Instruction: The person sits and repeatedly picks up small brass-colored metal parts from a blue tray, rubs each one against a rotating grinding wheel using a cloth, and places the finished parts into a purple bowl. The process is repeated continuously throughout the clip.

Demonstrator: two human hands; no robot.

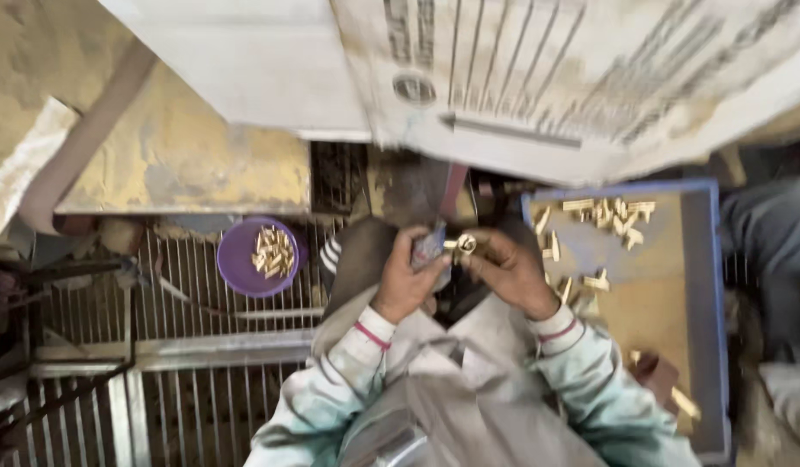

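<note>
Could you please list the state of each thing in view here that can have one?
Left hand: closed on a small dark piece.
Right hand: closed on a small brass fitting.
Purple bowl: upright on the wire rack, part-filled with brass pieces.
Blue tray: flat, brass pieces scattered inside.

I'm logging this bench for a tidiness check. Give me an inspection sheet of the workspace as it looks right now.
Surface: metal wire grid, worn and dusty.
Job's things: small brass part held between both hands; a scrap of cloth or paper in the left hand, too blurred to tell which.
Clutter: purple bowl of brass pieces on the grid; blue tray with scattered brass pieces on the right.
Grips: left hand closed on the scrap; right hand pinching the brass part.
Cables: nothing seen.
Surroundings: pale machine housing above; another person's leg at far right.
</note>
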